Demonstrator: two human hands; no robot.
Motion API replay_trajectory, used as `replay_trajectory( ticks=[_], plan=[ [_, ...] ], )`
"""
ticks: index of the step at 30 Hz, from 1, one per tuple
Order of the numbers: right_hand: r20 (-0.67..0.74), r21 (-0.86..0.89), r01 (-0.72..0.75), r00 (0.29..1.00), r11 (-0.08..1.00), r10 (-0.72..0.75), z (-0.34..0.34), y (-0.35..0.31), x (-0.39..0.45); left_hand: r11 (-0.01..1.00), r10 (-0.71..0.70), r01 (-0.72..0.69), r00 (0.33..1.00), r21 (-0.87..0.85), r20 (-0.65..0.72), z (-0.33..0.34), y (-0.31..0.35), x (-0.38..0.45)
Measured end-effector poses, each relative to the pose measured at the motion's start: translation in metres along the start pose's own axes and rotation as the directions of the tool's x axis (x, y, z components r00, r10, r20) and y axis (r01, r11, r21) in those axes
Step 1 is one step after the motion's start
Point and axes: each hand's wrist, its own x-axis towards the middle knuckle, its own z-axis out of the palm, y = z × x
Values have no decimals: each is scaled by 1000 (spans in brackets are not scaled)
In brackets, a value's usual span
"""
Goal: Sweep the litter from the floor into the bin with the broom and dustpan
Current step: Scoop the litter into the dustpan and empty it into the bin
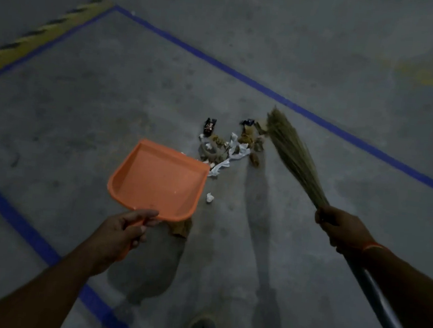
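You stand on a grey concrete floor [111, 97] marked with blue lines [244, 74] and a yellow-black striped band [38, 33]; a heap of litter [227, 144] lies on it; one white scrap [209, 197] sits apart, nearer you.

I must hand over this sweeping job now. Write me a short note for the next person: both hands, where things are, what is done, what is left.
Left hand grips the handle of the orange dustpan, which holds no litter yet.
Right hand grips the broom, bristles at the far right of the litter pile.
The pile lies gathered at the dustpan's mouth; one white scrap lies apart, beside the pan.
Left: sweep all in, then empty it. No bin is in view.
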Motion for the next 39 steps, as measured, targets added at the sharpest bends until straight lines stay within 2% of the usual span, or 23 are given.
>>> replay_trajectory(
  ticks=[7, 11, 17, 25, 31, 39],
  plan=[
    [-29, -89, 64, 997, 994, -67, 6, 68, 113, 1000, -7, 7, 1000, -5, 20, 48, -64, 58],
    [-18, -190, 138, 989, 972, -144, 24, 99, 197, 1000, 8, -7, 1000, 29, -25, 50, -98, 102],
    [100, -312, 304, 953, 900, -287, 59, 110, 274, 997, 74, -74, 993, 4, -93, 40, -127, 133],
    [278, -377, 550, 835, 745, -475, 89, 99, 271, 996, 86, -92, 974, -15, -210, 22, -154, 74],
    [367, -388, 624, 779, 678, -508, 112, 100, 234, 989, 93, -124, 945, -82, -315, 19, -174, 30],
    [458, -341, 708, 700, 619, -549, 131, 100, 209, 982, 102, -151, 931, -116, -349, 35, -209, 9]
  ],
)
